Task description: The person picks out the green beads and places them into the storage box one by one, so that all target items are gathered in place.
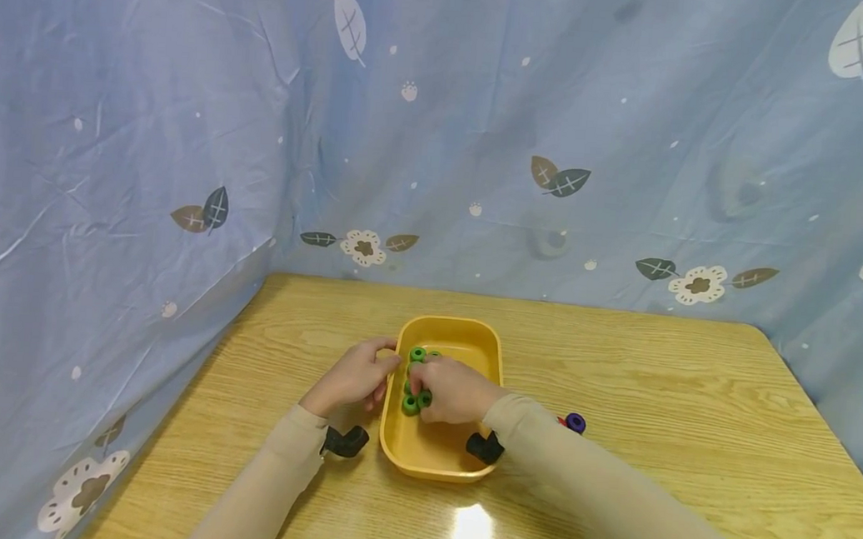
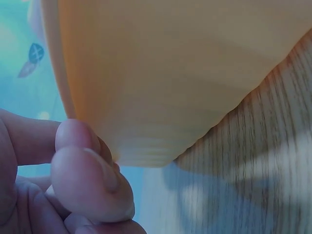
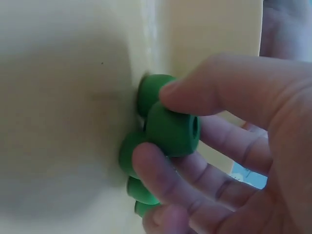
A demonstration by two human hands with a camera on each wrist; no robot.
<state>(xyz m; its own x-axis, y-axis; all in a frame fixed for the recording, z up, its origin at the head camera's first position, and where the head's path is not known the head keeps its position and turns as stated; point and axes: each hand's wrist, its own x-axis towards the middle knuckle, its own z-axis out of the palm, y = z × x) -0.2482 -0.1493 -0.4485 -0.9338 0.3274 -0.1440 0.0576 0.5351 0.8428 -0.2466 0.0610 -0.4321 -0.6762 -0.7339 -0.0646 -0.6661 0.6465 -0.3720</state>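
A yellow tray [image 1: 435, 473] sits on the wooden table, with several green barrel-shaped beads [image 1: 410, 405] gathered along its left inner side. My right hand [image 1: 455, 390] reaches into the tray. In the right wrist view, its thumb and fingers pinch one green bead [image 3: 170, 129], whose hole faces the palm. More green beads [image 3: 141, 190] lie close behind and below it, partly covered by the fingers. At the tray's left rim is my left hand [image 1: 358, 375], its curled fingers [image 2: 83, 183] holding the edge beside the outer wall.
A purple bead [image 1: 575, 422] and something red lie on the table right of the tray, partly hidden by the right sleeve [image 1: 583, 460]. Blue patterned cloth [image 1: 471, 139] hangs behind and at the sides of the table [image 1: 665, 369]. Black wrist devices [image 1: 347, 441] sit below both hands.
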